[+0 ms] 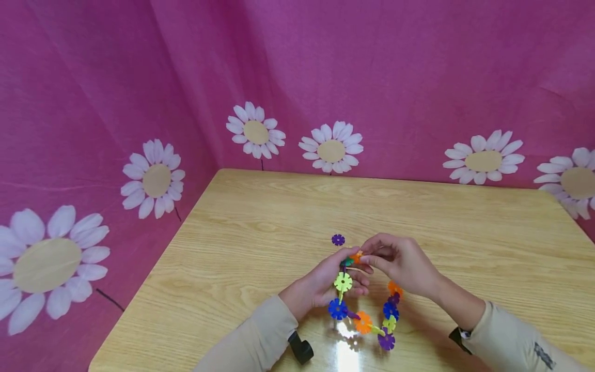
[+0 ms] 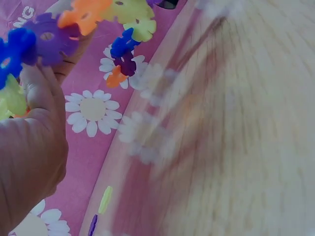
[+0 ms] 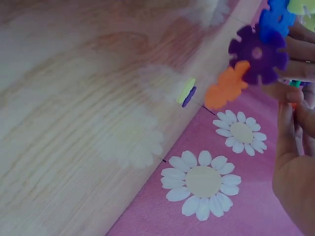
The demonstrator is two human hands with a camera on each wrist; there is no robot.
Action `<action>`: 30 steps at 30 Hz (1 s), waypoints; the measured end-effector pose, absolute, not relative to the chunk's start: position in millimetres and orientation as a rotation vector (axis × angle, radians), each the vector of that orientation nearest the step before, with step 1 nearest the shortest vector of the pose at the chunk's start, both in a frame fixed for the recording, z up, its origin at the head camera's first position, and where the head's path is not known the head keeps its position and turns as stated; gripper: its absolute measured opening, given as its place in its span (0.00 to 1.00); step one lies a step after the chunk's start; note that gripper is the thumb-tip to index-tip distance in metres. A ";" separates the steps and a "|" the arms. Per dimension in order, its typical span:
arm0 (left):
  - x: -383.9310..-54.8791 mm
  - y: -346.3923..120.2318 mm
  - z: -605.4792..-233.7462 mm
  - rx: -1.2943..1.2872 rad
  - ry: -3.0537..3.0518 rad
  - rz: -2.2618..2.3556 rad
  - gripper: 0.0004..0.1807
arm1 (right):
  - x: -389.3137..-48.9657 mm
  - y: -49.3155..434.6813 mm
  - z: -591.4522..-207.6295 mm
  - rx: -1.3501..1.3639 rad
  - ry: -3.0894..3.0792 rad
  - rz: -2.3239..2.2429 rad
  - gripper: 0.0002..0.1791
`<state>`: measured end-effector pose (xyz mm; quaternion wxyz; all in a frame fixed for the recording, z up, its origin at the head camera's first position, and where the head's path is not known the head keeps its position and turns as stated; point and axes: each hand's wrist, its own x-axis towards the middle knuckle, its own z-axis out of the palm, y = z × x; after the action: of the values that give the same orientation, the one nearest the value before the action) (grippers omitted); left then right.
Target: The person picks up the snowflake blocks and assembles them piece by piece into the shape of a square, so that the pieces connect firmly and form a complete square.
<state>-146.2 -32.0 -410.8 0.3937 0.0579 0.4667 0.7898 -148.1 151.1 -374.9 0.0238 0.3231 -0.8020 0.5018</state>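
Note:
A chain of interlocking flower-shaped plastic discs hangs in a loop below my hands, with a yellow-green disc [image 1: 343, 282], a blue disc [image 1: 338, 309] and a purple disc [image 1: 386, 339] among its links. My left hand [image 1: 321, 284] grips the chain's upper end near a green disc [image 1: 348, 262], the thumb on top. At that end, my right hand [image 1: 406, 263] pinches a small orange disc [image 1: 357, 257] between thumb and fingers. The chain's other end, an orange disc [image 3: 226, 86], dangles under the right hand. Fingers partly hide the joint between the green and orange discs.
A loose purple disc [image 1: 338, 239] lies on the wooden table [image 1: 260, 227] beyond the hands. Beside it, a yellow disc [image 3: 186, 91] shows in the right wrist view. Pink cloth [image 1: 372, 67] with printed daisies borders the table at the back and left.

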 end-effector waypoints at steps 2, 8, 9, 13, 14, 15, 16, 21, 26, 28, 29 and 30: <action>-146.1 -32.0 -411.3 0.157 1.179 2.029 0.25 | -151.3 151.5 -374.3 0.986 -2.505 1.607 0.10; -147.2 -32.0 -414.3 0.176 1.240 2.064 0.23 | -160.7 153.0 -373.3 1.026 -2.551 1.709 0.17; -147.3 -32.2 -414.6 0.173 1.249 2.066 0.22 | -162.2 153.2 -373.2 1.034 -2.559 1.713 0.18; -147.5 -33.8 -415.0 0.156 1.273 2.076 0.23 | -171.4 156.2 -373.5 1.004 -2.585 1.803 0.16; -147.7 -34.5 -415.1 0.146 1.275 2.076 0.24 | -175.0 157.4 -374.3 0.967 -2.597 1.824 0.15; -147.8 -35.3 -415.3 0.135 1.279 2.074 0.25 | -178.9 158.6 -375.4 0.925 -2.610 1.839 0.15; -148.0 -36.2 -415.5 0.126 1.283 2.075 0.26 | -183.3 159.5 -377.1 0.883 -2.631 1.833 0.15; -147.8 -39.4 -416.4 0.101 1.291 2.065 0.27 | -202.0 159.5 -390.2 0.893 -2.853 1.368 0.15; -147.2 -40.1 -415.4 0.100 1.282 2.059 0.26 | -212.0 152.1 -402.9 1.067 -2.950 0.967 0.12; -146.8 -40.2 -414.8 0.102 1.278 2.060 0.25 | -214.8 148.7 -407.1 1.117 -2.938 0.906 0.12; -146.6 -40.2 -414.7 0.104 1.276 2.061 0.26 | -216.1 147.0 -409.2 1.138 -2.929 0.875 0.12; -146.5 -40.3 -414.8 0.105 1.275 2.060 0.25 | -217.3 145.5 -411.3 1.157 -2.921 0.846 0.12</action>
<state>-146.5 -40.3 -414.8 0.3504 0.0406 0.4925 0.7956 -217.3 145.5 -411.3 -0.0559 0.3551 -0.8963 0.2597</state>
